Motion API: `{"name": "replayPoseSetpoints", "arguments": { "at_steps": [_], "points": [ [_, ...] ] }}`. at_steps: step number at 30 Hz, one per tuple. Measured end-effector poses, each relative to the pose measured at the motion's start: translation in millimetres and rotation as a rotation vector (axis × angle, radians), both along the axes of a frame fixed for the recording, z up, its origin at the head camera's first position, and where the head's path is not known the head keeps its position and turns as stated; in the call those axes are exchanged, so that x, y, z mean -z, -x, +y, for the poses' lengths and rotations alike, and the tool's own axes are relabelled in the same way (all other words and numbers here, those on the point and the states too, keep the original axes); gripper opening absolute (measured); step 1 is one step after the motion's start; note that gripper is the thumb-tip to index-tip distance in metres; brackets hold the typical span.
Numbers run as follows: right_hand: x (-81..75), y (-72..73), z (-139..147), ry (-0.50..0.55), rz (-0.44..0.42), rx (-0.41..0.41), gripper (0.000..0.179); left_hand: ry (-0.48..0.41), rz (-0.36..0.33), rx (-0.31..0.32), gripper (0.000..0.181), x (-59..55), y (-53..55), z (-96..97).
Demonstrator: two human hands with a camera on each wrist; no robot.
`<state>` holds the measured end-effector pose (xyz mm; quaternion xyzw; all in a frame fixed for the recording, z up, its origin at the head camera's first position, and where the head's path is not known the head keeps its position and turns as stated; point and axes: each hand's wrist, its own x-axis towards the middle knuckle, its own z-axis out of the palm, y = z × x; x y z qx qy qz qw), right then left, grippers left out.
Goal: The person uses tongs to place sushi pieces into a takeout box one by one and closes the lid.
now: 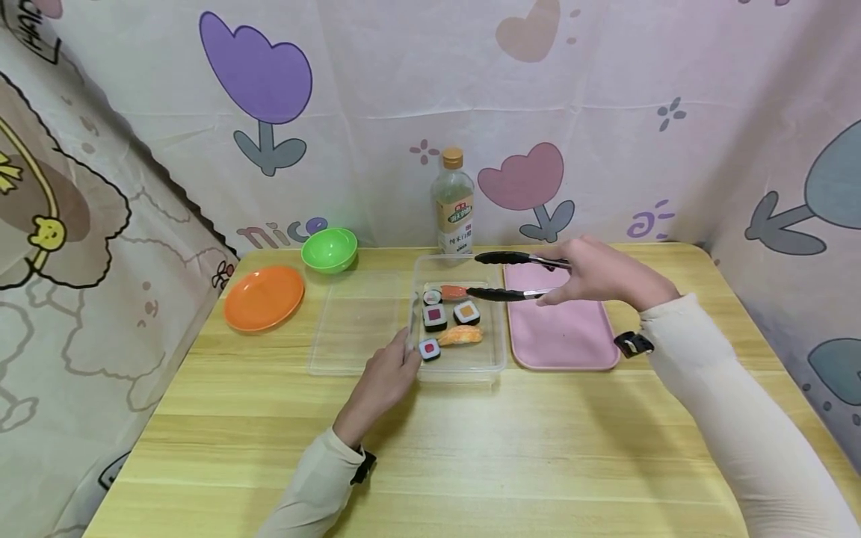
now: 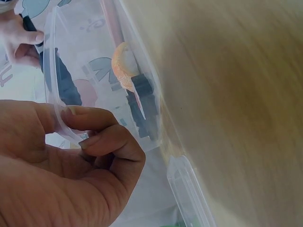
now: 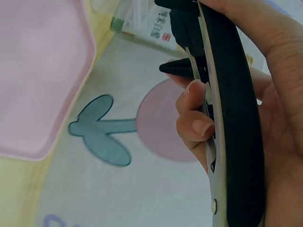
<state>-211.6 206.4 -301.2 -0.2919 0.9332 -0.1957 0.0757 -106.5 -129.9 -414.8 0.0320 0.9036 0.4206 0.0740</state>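
My left hand pinches the left rim of a clear plastic container between thumb and fingers, as the left wrist view shows close up. Inside lie several sushi pieces: a shrimp-style nigiri, a red-topped piece, and rolls such as one with an orange centre and a small red-centred one. My right hand grips black-and-silver tongs over the container's right side. The tongs' two black arms are spread apart, and one tip overlaps the red-topped piece in the head view.
Right of the container is a pink tray. A clear lid lies to the left, with an orange plate and a green bowl beyond it. Behind the container stands a bottle with an orange cap, against a patterned cloth.
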Motion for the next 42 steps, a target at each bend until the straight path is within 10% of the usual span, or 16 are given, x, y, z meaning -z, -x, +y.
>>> {"name": "replayPoseSetpoints", "arguments": {
  "at_steps": [21,42],
  "points": [
    [63.5,-41.5,77.6,0.148,0.032,0.403,0.103,-0.003,-0.002,0.002,0.041,1.0,-2.2,-2.0],
    [104.7,-45.3,105.3,0.412,-0.035,0.863,0.114,0.000,0.003,0.009,0.037,-1.6,-1.1,-0.8]
  ]
}}
